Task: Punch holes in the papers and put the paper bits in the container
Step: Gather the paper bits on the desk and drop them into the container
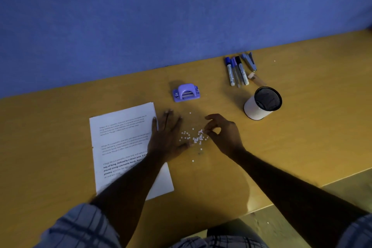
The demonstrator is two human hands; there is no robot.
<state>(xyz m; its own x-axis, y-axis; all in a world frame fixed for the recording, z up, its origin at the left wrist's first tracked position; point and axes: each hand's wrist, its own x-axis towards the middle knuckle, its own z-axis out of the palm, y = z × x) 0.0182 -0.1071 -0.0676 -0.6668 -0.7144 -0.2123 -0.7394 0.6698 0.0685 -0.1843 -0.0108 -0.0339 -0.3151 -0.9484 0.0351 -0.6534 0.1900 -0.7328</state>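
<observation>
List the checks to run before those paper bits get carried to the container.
1. Right hand pinches paper bits from the pile: ok.
2. Left hand lies flat beside the pile, walling it in: ok.
3. Container mouth uncovered: ok.
4. Table between pile and container bare: ok.
5. All bits gathered: not ok, strays lie scattered around.
6. Room inside container: cannot tell, interior dark.
</observation>
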